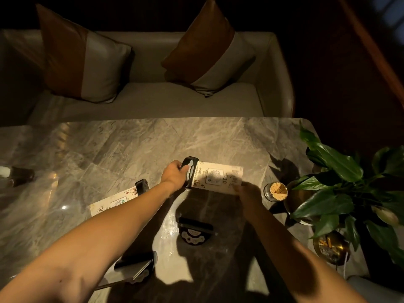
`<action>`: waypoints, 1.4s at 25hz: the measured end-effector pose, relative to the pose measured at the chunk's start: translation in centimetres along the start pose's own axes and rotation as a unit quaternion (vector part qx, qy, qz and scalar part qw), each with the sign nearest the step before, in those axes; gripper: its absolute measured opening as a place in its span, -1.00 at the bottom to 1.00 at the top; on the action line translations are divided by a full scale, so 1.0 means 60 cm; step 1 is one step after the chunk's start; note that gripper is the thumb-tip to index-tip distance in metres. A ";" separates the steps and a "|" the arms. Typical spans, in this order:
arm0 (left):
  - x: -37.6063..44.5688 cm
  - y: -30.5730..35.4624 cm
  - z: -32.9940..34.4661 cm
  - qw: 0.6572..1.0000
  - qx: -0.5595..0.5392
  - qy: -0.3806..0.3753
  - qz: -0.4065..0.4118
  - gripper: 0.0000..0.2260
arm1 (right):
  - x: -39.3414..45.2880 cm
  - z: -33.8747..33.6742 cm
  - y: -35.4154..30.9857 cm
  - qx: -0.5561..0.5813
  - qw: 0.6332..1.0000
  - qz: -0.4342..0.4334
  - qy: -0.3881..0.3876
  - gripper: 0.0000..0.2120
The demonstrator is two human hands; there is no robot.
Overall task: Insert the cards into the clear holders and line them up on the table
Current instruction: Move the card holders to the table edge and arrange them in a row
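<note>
Marble table [122, 149]: wide bare stretch toward far edge, left portion mostly free.
Second card holder [119, 201]: lies flat left of centre, black base [142, 186] at its far end, partly under left forearm.
Left hand [175, 177]: clenched around black base [190, 174] of middle holder.
Card [218, 178]: lies level in that holder, centre table.
Right hand [248, 192]: in shadow, pinches card's right edge.
Two more black bases [194, 234] [137, 266]: near side.
Toothpick jar [276, 192]: just right of right hand.
Plant [341, 171]: crowds right edge.
</note>
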State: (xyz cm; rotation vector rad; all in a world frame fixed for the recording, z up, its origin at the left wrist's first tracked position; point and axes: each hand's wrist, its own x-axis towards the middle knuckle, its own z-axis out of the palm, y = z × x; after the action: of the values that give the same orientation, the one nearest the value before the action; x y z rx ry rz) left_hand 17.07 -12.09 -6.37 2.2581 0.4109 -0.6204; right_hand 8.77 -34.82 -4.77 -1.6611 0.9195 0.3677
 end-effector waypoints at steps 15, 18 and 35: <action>-0.029 -0.004 -0.147 0.966 -0.124 0.045 0.224 -0.93 | -0.076 0.124 -0.197 -0.293 0.873 -0.372 -0.119 -0.79; -0.042 -0.034 -0.160 0.969 -0.123 0.020 0.214 -0.93 | -0.099 0.133 -0.186 -0.302 0.871 -0.366 -0.131 -0.80; -0.109 -0.175 -0.343 0.985 -0.040 -0.034 0.164 -0.56 | -0.285 0.268 -0.199 -0.377 0.779 -0.501 -0.022 -0.50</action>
State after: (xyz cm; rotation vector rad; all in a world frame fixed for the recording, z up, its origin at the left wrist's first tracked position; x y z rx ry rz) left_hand 13.06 9.42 3.58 2.1571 0.0267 -0.4978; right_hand 10.05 -12.93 9.80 -2.5888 -0.3272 0.0011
